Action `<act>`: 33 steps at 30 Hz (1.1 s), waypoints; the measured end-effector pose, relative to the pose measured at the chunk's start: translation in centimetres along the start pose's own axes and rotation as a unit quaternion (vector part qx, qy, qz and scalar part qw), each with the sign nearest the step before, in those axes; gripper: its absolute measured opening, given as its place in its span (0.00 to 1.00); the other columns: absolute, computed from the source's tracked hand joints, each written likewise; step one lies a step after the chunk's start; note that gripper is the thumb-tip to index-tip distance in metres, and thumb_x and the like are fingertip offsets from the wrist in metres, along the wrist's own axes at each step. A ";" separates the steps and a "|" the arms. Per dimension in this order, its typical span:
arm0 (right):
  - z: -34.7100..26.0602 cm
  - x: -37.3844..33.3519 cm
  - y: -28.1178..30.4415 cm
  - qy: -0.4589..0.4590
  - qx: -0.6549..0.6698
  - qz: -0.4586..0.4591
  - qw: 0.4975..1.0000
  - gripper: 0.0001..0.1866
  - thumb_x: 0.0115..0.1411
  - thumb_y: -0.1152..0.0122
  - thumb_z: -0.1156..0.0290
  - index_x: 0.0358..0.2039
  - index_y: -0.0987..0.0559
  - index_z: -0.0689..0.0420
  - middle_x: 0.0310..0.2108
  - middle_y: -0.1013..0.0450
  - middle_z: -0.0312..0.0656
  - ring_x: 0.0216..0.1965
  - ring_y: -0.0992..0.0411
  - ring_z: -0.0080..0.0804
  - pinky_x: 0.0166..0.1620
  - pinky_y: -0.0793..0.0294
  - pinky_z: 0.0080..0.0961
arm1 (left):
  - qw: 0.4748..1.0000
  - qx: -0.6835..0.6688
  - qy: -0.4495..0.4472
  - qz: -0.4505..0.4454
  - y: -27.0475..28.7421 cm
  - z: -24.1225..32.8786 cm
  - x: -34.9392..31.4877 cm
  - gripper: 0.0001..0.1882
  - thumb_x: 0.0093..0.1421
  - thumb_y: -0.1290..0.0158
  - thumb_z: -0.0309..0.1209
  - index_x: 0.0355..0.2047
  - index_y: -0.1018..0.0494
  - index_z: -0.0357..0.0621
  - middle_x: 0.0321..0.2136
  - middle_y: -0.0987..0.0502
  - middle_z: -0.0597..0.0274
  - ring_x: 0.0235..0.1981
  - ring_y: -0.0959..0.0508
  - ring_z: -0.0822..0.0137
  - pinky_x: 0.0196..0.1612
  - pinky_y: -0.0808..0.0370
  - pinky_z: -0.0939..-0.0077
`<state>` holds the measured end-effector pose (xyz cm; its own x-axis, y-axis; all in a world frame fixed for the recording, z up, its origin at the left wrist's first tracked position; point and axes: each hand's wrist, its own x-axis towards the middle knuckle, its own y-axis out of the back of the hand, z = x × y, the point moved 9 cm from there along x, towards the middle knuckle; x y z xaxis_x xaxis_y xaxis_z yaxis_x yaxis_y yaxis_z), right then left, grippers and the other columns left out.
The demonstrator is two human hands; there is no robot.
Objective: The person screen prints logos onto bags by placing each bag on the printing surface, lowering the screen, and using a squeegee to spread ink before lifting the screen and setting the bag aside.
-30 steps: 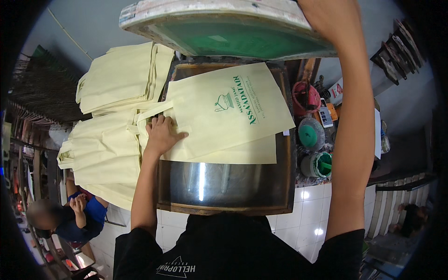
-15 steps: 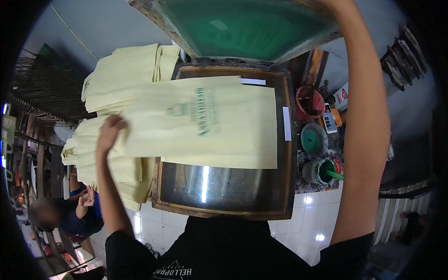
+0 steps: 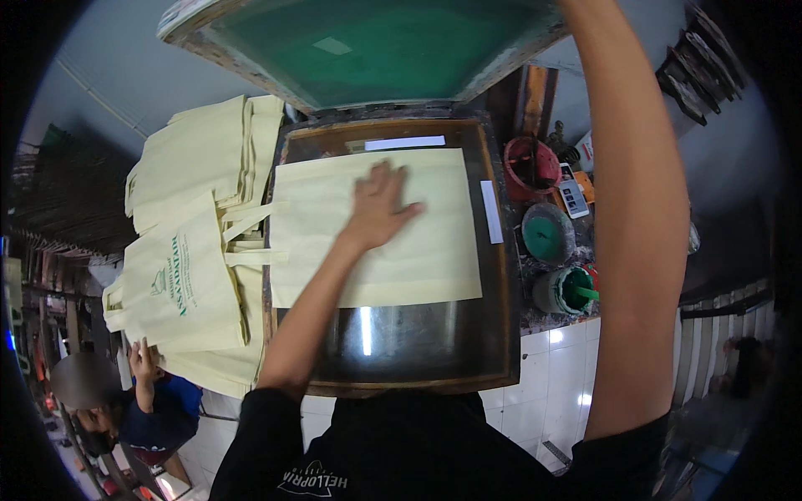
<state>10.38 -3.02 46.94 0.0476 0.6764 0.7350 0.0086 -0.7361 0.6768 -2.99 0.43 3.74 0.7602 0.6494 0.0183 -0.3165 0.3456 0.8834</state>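
Note:
My left hand lies spread on a plain cream cloth bag, slightly blurred, its fingers apart. The bag lies flat on the wood-framed glass printing table, with its handles toward the left. Another cream bag with a green print rests on the left pile, where a co-worker's hand is at its lower edge. Up over the right side stretches my right arm; its hand is beyond the top edge. The green printing screen stands raised behind the table.
A stack of cream bags sits at the far left. To the right stand a red bowl, a bowl of green paint and a paint pot with a green handle. A phone lies nearby. The co-worker is at lower left.
The printed bag has gone from the table to the left pile, out of my left hand. That hand has moved right onto a plain bag. The co-worker's hand has come to the printed bag.

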 end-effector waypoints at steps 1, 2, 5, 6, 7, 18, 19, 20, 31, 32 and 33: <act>-0.3 0.1 0.0 0.002 0.004 0.000 1.000 0.26 0.57 0.32 0.49 0.34 0.13 0.65 0.33 0.19 0.59 0.36 0.20 0.55 0.44 0.22 0.44 | 0.999 0.027 0.010 -0.014 -1.6 1.9 2.2 0.47 0.65 0.52 0.63 0.75 0.50 0.52 0.76 0.58 0.42 0.77 0.62 0.43 0.73 0.67 0.37; -0.4 0.2 -0.1 0.003 0.008 -0.006 1.000 0.26 0.58 0.32 0.49 0.34 0.13 0.65 0.34 0.19 0.59 0.37 0.20 0.55 0.44 0.22 0.44 | 0.998 0.053 0.017 -0.031 -3.0 3.4 4.0 0.46 0.65 0.54 0.64 0.75 0.51 0.55 0.76 0.62 0.44 0.77 0.66 0.43 0.73 0.69 0.37; -0.3 -0.3 -0.2 0.000 0.011 -0.020 1.000 0.26 0.58 0.33 0.49 0.35 0.13 0.65 0.35 0.19 0.59 0.39 0.20 0.55 0.46 0.22 0.45 | 0.990 0.073 0.076 -0.091 -5.5 5.2 6.4 0.47 0.65 0.58 0.68 0.76 0.54 0.58 0.77 0.68 0.44 0.76 0.73 0.42 0.72 0.72 0.32; -0.4 -0.5 -0.1 -0.002 0.007 -0.022 1.000 0.26 0.58 0.33 0.49 0.35 0.13 0.65 0.36 0.19 0.59 0.40 0.20 0.55 0.46 0.22 0.45 | 0.990 0.074 0.073 -0.092 -5.9 5.6 6.7 0.48 0.65 0.59 0.68 0.76 0.55 0.58 0.76 0.68 0.44 0.76 0.73 0.42 0.71 0.73 0.31; -0.4 -0.6 -0.1 -0.003 0.005 -0.024 1.000 0.26 0.58 0.33 0.49 0.35 0.13 0.64 0.36 0.19 0.59 0.40 0.20 0.56 0.46 0.22 0.45 | 0.990 0.075 0.072 -0.092 -6.3 5.8 6.9 0.48 0.65 0.59 0.68 0.76 0.55 0.58 0.76 0.69 0.44 0.76 0.74 0.41 0.71 0.73 0.30; 0.2 -0.2 -0.5 0.027 -0.002 0.018 0.999 0.24 0.57 0.32 0.50 0.37 0.13 0.62 0.38 0.18 0.58 0.42 0.19 0.54 0.48 0.22 0.44 | 0.981 0.060 0.148 -0.111 -6.4 7.3 7.3 0.49 0.62 0.55 0.69 0.77 0.56 0.64 0.76 0.72 0.44 0.75 0.77 0.39 0.68 0.76 0.23; 0.2 -0.3 -0.4 0.023 0.009 0.015 1.000 0.24 0.57 0.31 0.50 0.37 0.13 0.62 0.38 0.18 0.58 0.42 0.19 0.54 0.48 0.22 0.43 | 0.980 0.055 0.156 -0.113 -6.3 7.3 7.3 0.49 0.62 0.55 0.69 0.77 0.56 0.65 0.76 0.72 0.45 0.75 0.77 0.39 0.67 0.76 0.22; 0.2 -0.2 -0.5 0.024 0.003 0.013 1.000 0.24 0.57 0.31 0.50 0.37 0.13 0.63 0.38 0.18 0.58 0.41 0.19 0.54 0.48 0.22 0.43 | 0.978 0.051 0.163 -0.115 -6.2 7.3 7.3 0.49 0.61 0.55 0.69 0.77 0.56 0.67 0.76 0.73 0.45 0.75 0.78 0.38 0.66 0.76 0.20; -0.6 -1.1 0.2 0.011 0.027 -0.001 1.000 0.24 0.58 0.31 0.53 0.37 0.13 0.66 0.35 0.18 0.59 0.38 0.19 0.52 0.46 0.21 0.43 | 0.973 0.059 0.169 -0.142 -6.0 7.2 9.0 0.54 0.57 0.49 0.70 0.76 0.55 0.63 0.76 0.67 0.42 0.75 0.73 0.35 0.66 0.71 0.18; -0.7 -1.3 0.1 0.003 0.035 -0.007 0.999 0.23 0.58 0.31 0.54 0.37 0.13 0.66 0.35 0.18 0.58 0.36 0.19 0.51 0.44 0.21 0.43 | 0.973 0.065 0.166 -0.144 -5.6 7.0 9.2 0.55 0.56 0.49 0.70 0.76 0.55 0.61 0.76 0.66 0.41 0.75 0.72 0.36 0.68 0.70 0.20; -0.7 -1.7 0.0 -0.005 0.040 -0.014 0.999 0.23 0.59 0.31 0.54 0.36 0.13 0.66 0.34 0.18 0.58 0.35 0.19 0.50 0.43 0.21 0.43 | 0.974 0.070 0.159 -0.145 -5.2 7.3 9.4 0.56 0.56 0.48 0.71 0.76 0.55 0.59 0.76 0.65 0.40 0.76 0.72 0.36 0.69 0.70 0.22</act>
<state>9.60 -4.15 45.73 0.0553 0.6966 0.7153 0.0892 -0.7170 0.6913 9.96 -0.16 2.69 0.5844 0.7235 -0.3675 -0.0185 0.4646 0.8853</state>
